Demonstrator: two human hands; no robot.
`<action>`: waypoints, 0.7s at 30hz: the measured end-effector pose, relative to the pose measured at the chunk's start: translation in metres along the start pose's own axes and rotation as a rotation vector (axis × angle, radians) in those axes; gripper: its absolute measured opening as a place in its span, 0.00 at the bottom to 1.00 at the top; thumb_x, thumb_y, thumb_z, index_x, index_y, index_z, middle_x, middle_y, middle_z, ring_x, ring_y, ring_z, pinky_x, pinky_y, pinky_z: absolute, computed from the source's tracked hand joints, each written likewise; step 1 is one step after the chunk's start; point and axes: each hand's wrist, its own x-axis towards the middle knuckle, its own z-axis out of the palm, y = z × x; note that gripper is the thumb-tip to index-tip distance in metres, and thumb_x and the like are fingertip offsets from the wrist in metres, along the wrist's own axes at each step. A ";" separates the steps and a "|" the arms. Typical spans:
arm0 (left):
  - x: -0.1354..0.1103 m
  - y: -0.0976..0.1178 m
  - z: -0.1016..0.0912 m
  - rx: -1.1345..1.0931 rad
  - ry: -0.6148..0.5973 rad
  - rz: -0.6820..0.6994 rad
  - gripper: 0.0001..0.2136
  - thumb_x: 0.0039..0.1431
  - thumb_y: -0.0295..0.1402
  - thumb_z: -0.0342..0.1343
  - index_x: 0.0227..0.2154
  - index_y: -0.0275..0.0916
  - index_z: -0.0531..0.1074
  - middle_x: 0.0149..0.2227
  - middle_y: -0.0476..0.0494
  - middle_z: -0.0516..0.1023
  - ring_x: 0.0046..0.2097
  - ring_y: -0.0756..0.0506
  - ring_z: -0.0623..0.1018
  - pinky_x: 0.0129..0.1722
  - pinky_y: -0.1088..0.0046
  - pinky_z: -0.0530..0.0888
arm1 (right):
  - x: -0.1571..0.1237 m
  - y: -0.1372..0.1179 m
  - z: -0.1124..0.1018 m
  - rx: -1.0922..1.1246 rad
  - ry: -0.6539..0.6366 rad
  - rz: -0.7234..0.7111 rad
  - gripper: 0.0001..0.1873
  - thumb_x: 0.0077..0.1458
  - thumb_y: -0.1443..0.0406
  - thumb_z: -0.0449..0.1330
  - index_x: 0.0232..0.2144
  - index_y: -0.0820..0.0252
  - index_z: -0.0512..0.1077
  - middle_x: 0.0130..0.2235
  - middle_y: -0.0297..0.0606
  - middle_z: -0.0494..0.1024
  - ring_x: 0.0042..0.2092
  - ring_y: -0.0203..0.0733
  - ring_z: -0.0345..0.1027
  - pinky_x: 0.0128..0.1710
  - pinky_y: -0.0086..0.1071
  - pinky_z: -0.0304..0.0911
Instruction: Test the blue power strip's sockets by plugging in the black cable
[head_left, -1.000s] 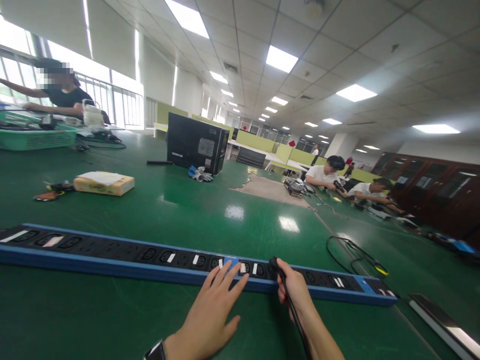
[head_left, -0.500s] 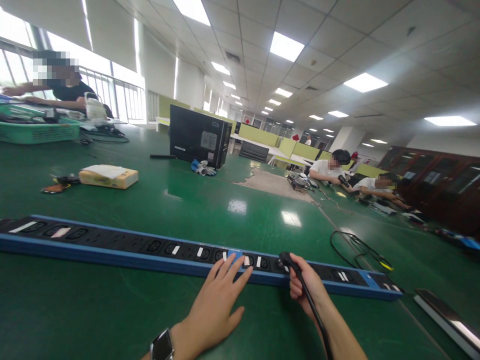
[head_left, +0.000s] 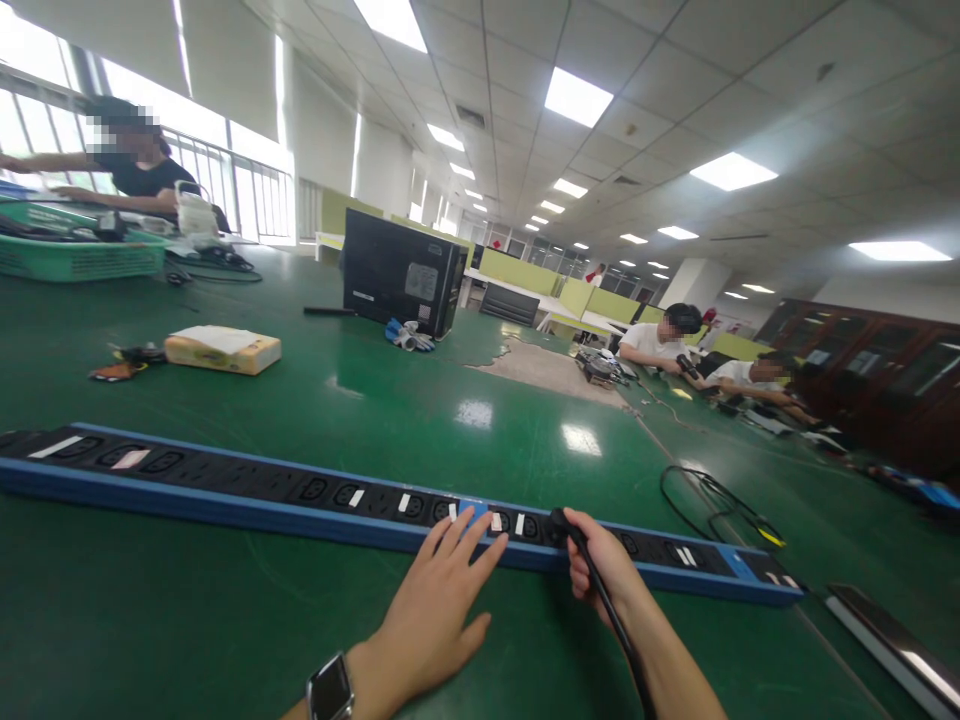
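A long blue and black power strip [head_left: 247, 478] lies across the green table, with several sockets and small white labels along its top. My left hand [head_left: 442, 590] rests with fingers spread on the strip's near edge, close to its blue middle section; it holds nothing. To the right of it, my right hand [head_left: 604, 560] grips a black power plug [head_left: 559, 524] from which a thick black cable [head_left: 611, 610] runs down over the forearm. The plug's head is at the strip's top face, over a socket; whether its pins are inside is hidden.
A tissue pack [head_left: 223, 350], keys [head_left: 124, 362], gloves [head_left: 409, 335] and a black computer case [head_left: 401, 270] stand farther back. A green basket [head_left: 82, 260] is far left. Right lie a coiled black cable [head_left: 712, 500] and a flat dark device [head_left: 892, 640]. Other people sit around the table.
My right hand has moved slightly left and down with the plug, bringing it onto the strip. My left hand stays on the strip. The whole view has shifted a little.
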 end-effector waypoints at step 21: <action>0.000 -0.002 0.005 0.026 0.023 0.006 0.38 0.50 0.31 0.56 0.64 0.52 0.50 0.68 0.48 0.47 0.68 0.39 0.45 0.65 0.52 0.47 | 0.011 -0.020 -0.021 0.050 -0.184 0.188 0.27 0.62 0.52 0.47 0.15 0.59 0.56 0.09 0.21 0.48 0.10 0.27 0.43 0.12 0.22 0.40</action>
